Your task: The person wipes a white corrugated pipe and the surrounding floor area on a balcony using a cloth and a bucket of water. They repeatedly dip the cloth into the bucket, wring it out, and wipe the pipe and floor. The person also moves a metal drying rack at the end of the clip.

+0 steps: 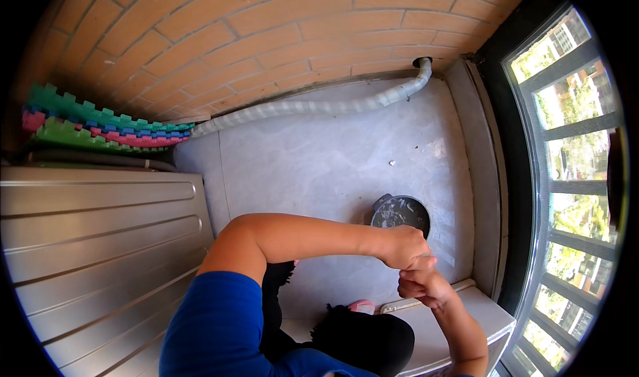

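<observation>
My left hand (405, 246) reaches across from the left on a bent bare arm, its fingers closed in a fist. Directly under it and touching it is my right hand (423, 286), also clenched, its forearm rising from the lower right. I see nothing held in either fist. Both hands hover just in front of a round dark grey bucket (400, 212) standing on the pale tiled floor (313, 164), with wet-looking dark contents inside.
A corrugated grey hose (319, 105) runs along the foot of the brick wall (266, 24). Coloured foam mats (100, 127) are stacked at left above a ribbed metal surface (100, 244). A white ledge (459, 320) lies under my right forearm. A barred window (572, 177) fills the right side.
</observation>
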`<control>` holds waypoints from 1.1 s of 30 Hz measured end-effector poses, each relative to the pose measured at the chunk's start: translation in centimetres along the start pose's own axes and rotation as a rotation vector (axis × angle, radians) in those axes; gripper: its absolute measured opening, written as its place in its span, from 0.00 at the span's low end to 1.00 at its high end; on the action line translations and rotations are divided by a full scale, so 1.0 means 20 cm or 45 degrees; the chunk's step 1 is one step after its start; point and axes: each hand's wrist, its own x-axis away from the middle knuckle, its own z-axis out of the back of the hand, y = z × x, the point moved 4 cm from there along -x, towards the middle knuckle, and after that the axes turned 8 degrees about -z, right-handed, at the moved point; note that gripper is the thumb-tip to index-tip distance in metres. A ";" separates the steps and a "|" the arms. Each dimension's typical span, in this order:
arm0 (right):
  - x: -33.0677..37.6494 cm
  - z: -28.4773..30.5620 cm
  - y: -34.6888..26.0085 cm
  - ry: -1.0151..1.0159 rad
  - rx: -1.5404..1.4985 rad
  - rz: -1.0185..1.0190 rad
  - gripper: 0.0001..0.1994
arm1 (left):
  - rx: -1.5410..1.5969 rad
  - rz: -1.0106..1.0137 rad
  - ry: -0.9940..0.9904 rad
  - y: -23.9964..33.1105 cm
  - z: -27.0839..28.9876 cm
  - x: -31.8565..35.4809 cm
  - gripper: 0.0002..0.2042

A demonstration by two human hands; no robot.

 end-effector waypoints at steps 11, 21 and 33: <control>-0.37 0.44 -0.03 1.387 1.549 0.588 0.12 | -0.248 0.419 0.575 -0.51 -0.14 -0.01 0.22; -0.18 0.25 -0.26 0.508 0.723 0.832 0.21 | 0.461 0.481 0.738 -0.54 -0.02 0.10 0.19; -0.35 -0.02 -0.35 0.372 0.209 0.529 0.12 | 1.555 0.557 0.857 -0.27 0.21 0.58 0.16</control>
